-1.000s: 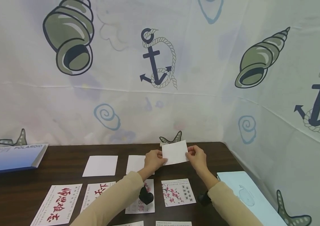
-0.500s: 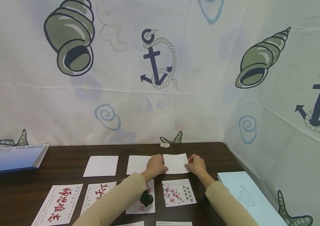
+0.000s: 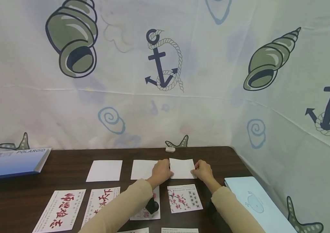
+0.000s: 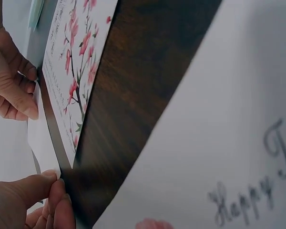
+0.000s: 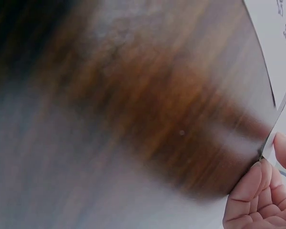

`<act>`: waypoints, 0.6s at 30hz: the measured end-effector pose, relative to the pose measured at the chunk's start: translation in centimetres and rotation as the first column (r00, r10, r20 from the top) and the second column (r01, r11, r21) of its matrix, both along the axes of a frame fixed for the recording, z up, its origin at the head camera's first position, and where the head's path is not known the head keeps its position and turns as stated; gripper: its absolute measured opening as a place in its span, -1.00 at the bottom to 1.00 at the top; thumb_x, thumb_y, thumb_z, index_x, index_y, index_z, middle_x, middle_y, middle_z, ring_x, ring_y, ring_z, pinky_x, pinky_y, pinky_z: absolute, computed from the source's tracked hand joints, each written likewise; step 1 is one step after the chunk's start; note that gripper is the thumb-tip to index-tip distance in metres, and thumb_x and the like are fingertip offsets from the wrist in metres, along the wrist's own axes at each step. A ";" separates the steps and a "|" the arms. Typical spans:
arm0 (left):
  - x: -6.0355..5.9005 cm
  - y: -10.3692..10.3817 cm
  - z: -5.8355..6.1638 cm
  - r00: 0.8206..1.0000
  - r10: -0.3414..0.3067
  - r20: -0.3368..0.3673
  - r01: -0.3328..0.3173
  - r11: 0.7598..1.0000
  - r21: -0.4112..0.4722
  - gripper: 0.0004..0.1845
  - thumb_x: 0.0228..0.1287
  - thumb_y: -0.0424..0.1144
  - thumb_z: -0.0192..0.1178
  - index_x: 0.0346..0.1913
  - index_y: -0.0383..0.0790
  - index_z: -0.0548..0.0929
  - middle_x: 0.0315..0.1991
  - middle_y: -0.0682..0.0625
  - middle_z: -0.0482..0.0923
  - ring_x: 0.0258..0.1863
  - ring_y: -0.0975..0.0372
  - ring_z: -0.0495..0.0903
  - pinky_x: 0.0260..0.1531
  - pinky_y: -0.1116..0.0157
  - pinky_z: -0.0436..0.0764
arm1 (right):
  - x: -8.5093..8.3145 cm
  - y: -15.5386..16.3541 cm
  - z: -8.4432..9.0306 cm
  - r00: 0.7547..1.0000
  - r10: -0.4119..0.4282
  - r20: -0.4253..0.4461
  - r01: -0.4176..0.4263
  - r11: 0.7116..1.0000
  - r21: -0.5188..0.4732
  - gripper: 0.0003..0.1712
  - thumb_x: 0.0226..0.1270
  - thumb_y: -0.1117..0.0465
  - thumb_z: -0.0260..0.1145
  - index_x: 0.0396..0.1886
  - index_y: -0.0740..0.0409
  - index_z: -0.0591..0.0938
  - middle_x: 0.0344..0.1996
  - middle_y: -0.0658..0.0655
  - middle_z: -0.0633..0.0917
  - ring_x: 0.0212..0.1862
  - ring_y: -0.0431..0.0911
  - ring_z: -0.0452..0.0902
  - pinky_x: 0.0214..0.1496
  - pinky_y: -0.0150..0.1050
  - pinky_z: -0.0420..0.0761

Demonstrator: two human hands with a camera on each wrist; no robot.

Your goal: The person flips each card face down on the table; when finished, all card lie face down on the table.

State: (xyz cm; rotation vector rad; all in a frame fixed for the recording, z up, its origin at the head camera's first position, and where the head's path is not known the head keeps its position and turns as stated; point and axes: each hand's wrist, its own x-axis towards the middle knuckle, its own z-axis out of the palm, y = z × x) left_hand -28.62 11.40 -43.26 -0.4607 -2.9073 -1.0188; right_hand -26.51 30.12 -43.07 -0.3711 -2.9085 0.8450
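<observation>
2 hands pinch 1 blank white rectangular card [image 3: 182, 168], flat on the dark brown wooden table [image 3: 66, 174]: left hand [image 3: 161, 171] at its left edge, right hand [image 3: 203, 170] at its right. 1 cherry-blossom printed card [image 3: 184, 198] lies just in front of it.

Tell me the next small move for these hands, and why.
Probably let go. The blank card already lies flat on the table, in line with the other blank cards, yet the left hand and right hand both pinch its edges.

A makeshift recording booth; a nautical-print sheet [image 3: 165, 64] hangs beyond the hands; a dark wooden table [image 3: 66, 155] lies beneath them.
</observation>
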 end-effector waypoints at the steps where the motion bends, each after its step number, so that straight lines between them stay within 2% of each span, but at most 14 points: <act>1: 0.0 0.0 0.0 1.000 0.000 -0.002 0.000 1.000 0.002 -0.76 -0.14 -0.36 0.45 -0.53 -0.29 0.53 -0.60 -0.06 0.52 -0.63 0.18 0.43 -0.65 0.27 0.43 | 0.0 0.0 0.0 1.000 -0.001 0.001 0.001 1.000 0.000 -0.75 0.01 0.32 0.45 -0.44 0.27 0.50 -0.59 0.08 0.51 -0.50 -0.10 0.39 -0.44 -0.28 0.35; 7: 0.2 -0.2 -0.1 1.000 0.003 -0.014 -0.003 1.000 0.017 -0.74 -0.14 -0.34 0.46 -0.53 -0.27 0.51 -0.60 -0.04 0.52 -0.62 0.17 0.43 -0.64 0.27 0.42 | 0.1 0.0 0.4 1.000 -0.007 0.021 0.007 1.000 0.007 -0.74 0.03 0.30 0.44 -0.45 0.27 0.49 -0.56 0.10 0.49 -0.47 -0.07 0.40 -0.45 -0.28 0.36; 12: 0.3 -0.2 0.1 1.000 0.003 -0.026 -0.002 1.000 0.010 -0.73 -0.13 -0.35 0.45 -0.56 -0.27 0.48 -0.62 -0.03 0.49 -0.63 0.18 0.42 -0.65 0.26 0.42 | 0.2 -0.1 0.7 1.000 -0.004 0.030 0.004 1.000 0.023 -0.73 0.03 0.28 0.45 -0.49 0.27 0.49 -0.57 0.10 0.50 -0.52 -0.08 0.42 -0.48 -0.28 0.37; 18: 0.1 -0.1 0.0 1.000 -0.008 -0.007 0.008 1.000 -0.009 -0.71 -0.11 -0.34 0.45 -0.61 -0.26 0.46 -0.66 -0.01 0.46 -0.66 0.20 0.37 -0.68 0.29 0.39 | 0.3 -0.2 0.6 0.999 -0.008 0.035 0.007 1.000 0.015 -0.74 0.06 0.28 0.44 -0.45 0.28 0.49 -0.55 0.11 0.50 -0.55 -0.09 0.43 -0.49 -0.28 0.41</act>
